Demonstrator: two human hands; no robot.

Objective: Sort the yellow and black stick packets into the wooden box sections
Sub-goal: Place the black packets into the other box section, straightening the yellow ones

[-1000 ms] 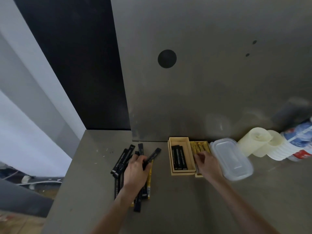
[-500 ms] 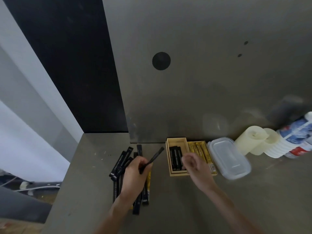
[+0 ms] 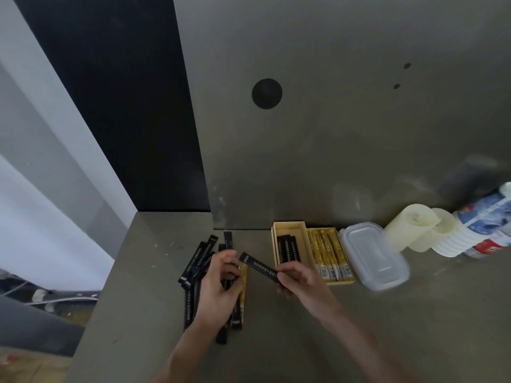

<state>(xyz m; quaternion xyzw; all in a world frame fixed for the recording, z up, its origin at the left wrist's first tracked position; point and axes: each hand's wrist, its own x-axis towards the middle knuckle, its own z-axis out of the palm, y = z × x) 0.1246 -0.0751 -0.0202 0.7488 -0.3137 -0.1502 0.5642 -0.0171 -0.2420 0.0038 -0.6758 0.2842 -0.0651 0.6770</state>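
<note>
A black stick packet (image 3: 260, 267) hangs slanted above the counter between my hands. My right hand (image 3: 302, 283) pinches its right end, and the fingertips of my left hand (image 3: 218, 283) are at its left end. Under my left hand lies a loose pile of black packets (image 3: 197, 258) with a yellow packet (image 3: 243, 287) among them. To the right stands the wooden box (image 3: 289, 224). Its left section holds black packets (image 3: 287, 248) and its right section holds yellow packets (image 3: 329, 255).
A clear lidded plastic container (image 3: 373, 254) touches the box's right side. Beyond it lie stacked pale cups (image 3: 414, 230) and a plastic bottle (image 3: 486, 225). A metal wall rises right behind the box. The counter's left edge (image 3: 110, 272) drops off beside the pile.
My right hand left the yellow section, came left and took the free end of the black packet that my left hand had lifted from the pile.
</note>
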